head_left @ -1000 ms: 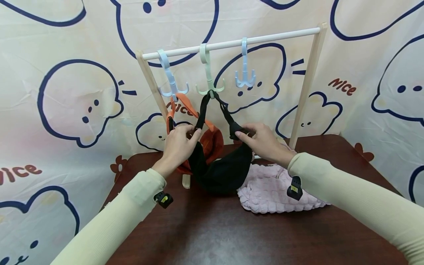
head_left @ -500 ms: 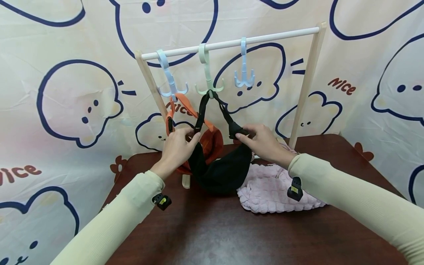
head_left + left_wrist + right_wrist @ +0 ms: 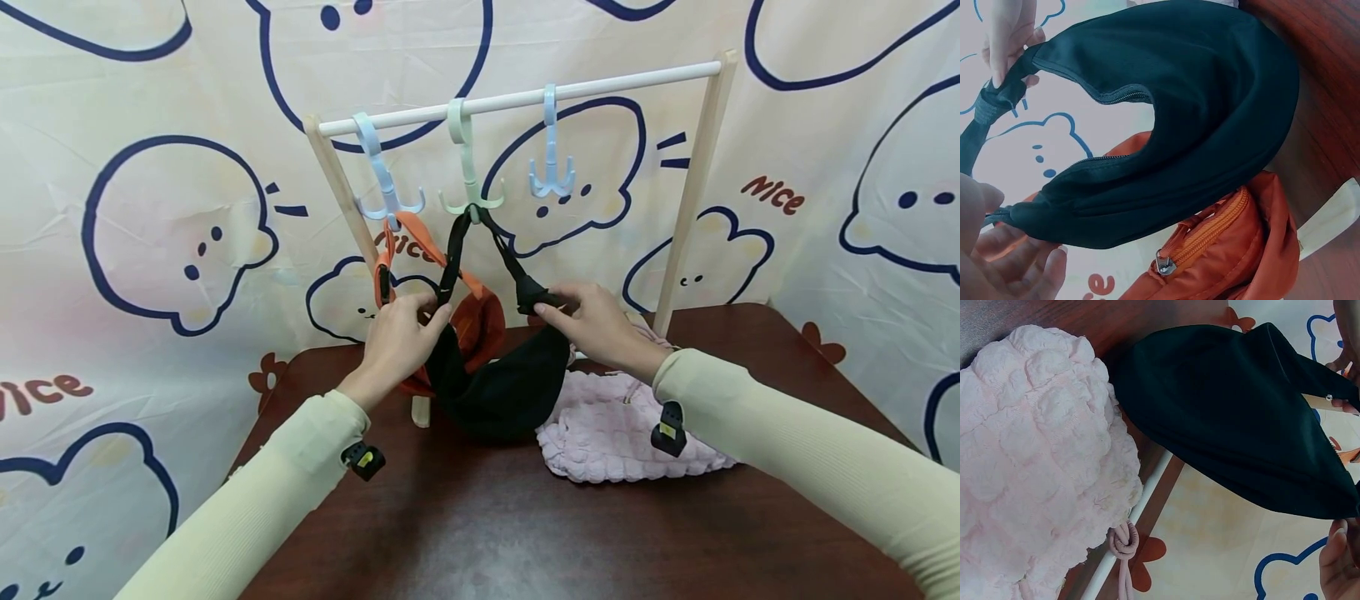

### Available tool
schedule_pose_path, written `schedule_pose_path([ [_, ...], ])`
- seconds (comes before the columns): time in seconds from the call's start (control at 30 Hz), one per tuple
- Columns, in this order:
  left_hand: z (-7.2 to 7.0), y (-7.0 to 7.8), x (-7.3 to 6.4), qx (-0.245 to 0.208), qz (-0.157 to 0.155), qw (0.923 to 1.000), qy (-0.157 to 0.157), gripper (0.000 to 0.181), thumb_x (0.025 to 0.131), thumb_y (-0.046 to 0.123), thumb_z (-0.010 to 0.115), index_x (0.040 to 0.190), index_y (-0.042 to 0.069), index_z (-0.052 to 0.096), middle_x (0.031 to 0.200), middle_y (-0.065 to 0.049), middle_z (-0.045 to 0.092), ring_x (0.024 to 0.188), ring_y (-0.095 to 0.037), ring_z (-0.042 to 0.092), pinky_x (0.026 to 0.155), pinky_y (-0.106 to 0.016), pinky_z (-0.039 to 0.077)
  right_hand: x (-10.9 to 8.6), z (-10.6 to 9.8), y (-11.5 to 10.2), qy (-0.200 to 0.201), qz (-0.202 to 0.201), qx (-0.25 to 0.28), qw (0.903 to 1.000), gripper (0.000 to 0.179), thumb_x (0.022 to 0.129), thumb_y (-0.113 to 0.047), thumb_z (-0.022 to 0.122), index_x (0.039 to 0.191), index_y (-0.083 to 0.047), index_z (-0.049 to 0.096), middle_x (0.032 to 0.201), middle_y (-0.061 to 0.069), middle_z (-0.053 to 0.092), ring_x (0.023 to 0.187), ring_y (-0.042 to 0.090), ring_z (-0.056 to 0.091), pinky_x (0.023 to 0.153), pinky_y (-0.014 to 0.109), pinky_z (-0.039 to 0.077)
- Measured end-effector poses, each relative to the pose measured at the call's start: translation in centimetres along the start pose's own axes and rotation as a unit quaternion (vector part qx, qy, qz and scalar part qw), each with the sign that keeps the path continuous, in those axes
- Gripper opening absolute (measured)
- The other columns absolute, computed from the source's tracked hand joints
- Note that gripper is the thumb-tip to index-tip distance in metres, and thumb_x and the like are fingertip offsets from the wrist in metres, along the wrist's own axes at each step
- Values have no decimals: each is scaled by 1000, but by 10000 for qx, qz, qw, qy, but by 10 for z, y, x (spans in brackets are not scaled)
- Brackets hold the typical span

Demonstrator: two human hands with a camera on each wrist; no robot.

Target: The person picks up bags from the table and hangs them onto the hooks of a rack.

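Observation:
A black shoulder bag (image 3: 504,392) hangs by its strap from the green hook (image 3: 471,179) in the middle of the rack. My left hand (image 3: 400,337) pinches the bag's left end, where the strap joins it. At the opposite end, my right hand (image 3: 600,327) pinches the fabric beside the strap's knot-like join (image 3: 529,293). The left wrist view shows the bag's curved top edge with its zipper (image 3: 1129,95). Behind it hangs an orange bag (image 3: 480,321) on the left blue hook (image 3: 388,183), partly hidden by the black one.
A pale pink puffy bag (image 3: 600,433) lies on the dark brown table (image 3: 480,525) at the right, its cord (image 3: 1124,540) knotted. The white rod (image 3: 637,82) spans two wooden posts, and another blue hook (image 3: 552,158) hangs on it. A printed cloth (image 3: 172,225) stands behind.
My left hand has shifted very slightly left and down, still pinching the bag. The right hand and the bag have hardly moved.

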State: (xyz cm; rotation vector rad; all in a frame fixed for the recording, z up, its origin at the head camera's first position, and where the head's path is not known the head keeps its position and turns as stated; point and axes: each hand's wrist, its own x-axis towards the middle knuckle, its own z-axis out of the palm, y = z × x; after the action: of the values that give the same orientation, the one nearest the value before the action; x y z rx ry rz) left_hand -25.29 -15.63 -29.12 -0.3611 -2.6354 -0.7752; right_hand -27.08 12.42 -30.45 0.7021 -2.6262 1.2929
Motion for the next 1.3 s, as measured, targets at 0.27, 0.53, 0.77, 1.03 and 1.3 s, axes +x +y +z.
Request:
schedule_pose_path([
  [0.27, 0, -1, -1, 31, -44, 10000, -7, 29, 102, 38, 57, 96, 15, 73, 98, -4, 75, 74, -21, 64, 64, -35, 45, 0, 0, -1, 72, -35, -36, 10000, 30, 102, -28, 61, 120, -7, 70, 106, 14, 72, 84, 26, 67, 60, 32, 57],
  [0.53, -2, -2, -1, 5, -89, 9999, -59, 26, 102, 37, 57, 95, 17, 72, 101, -3, 75, 72, -20, 64, 61, -34, 44, 0, -1, -1, 52, 22, -52, 10000, 33, 102, -29, 60, 125, -7, 67, 108, 16, 71, 83, 26, 67, 56, 32, 56],
  [0.77, -3, -2, -1, 13, -109, 9999, -89, 28, 101, 36, 57, 103, 14, 74, 103, -4, 76, 75, -21, 67, 62, -34, 46, 1, -2, 0, -20, 75, -20, 10000, 36, 102, -32, 60, 128, -8, 66, 106, 16, 71, 74, 23, 66, 55, 33, 56],
  [1.03, -2, -2, 0, 45, -125, 9999, -66, 27, 101, 36, 58, 109, 16, 74, 104, -4, 77, 71, -20, 65, 57, -32, 44, 1, -3, 1, -53, 248, -33, 9997, 43, 102, -35, 60, 135, -8, 62, 100, 16, 69, 61, 22, 63, 53, 34, 55],
  [1.3, -4, -3, 0, -1, -170, 9998, -117, 28, 101, 37, 59, 113, 16, 73, 105, -5, 77, 77, -20, 70, 61, -33, 48, -1, -4, 3, 17, 191, -240, 9995, 48, 102, -35, 59, 142, -9, 57, 110, 15, 68, 80, 24, 67, 57, 32, 56],
])
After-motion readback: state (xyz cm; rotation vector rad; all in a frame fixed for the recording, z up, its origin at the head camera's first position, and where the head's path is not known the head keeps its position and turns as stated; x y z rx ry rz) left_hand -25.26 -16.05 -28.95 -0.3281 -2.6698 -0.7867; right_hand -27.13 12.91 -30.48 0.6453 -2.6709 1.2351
